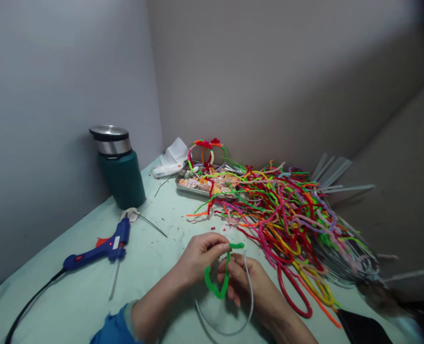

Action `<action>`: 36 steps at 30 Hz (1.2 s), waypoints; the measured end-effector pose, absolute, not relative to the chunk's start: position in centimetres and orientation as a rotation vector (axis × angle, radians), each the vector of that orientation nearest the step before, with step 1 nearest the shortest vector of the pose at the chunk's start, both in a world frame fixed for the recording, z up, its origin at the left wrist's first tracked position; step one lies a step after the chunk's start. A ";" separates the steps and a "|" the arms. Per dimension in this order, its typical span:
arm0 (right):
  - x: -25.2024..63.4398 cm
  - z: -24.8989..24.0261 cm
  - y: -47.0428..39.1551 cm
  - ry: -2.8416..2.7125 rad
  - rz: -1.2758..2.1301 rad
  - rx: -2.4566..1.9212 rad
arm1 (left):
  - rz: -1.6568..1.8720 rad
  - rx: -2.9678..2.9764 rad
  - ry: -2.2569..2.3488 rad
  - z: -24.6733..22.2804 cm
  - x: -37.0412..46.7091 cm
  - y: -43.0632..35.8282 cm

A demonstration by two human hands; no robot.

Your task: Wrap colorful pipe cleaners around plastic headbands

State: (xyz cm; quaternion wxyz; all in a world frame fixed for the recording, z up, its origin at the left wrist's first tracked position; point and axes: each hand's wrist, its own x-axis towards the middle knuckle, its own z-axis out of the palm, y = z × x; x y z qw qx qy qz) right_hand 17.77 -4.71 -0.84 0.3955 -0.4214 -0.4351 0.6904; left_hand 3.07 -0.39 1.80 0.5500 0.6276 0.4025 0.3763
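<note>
At nine o'clock from the middle of the view, a teal bottle (122, 179) with a steel lid (108, 130) stands upright on the table (61, 301); at eight, a blue glue gun (116, 243) lies with its black cord (27, 306) trailing from the handle. White paper (175, 154) sits crumpled at ten, near a metal tray (197, 192), while a tangled pile of coloured fuzzy strips (287, 203) spreads toward four.

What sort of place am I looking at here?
Probably a small craft workspace in a corner: a blue glue gun, a tangled heap of colorful fuzzy stems, and hands working a green strip.
</note>
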 end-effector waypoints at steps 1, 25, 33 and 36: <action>17.5 -0.8 -4.8 -1.077 1.789 -1.044 | 0.893 1.474 0.950 1.8 3.1 -0.4; 18.8 -1.2 -4.0 -0.758 1.782 -0.917 | 0.671 1.380 0.818 2.2 2.2 -0.4; 20.2 0.4 -3.8 -1.337 1.176 -1.289 | 0.483 1.418 0.898 1.4 2.4 -0.5; 20.5 0.8 -3.9 -1.576 0.945 -1.296 | 0.486 1.457 0.932 0.7 2.7 -0.5</action>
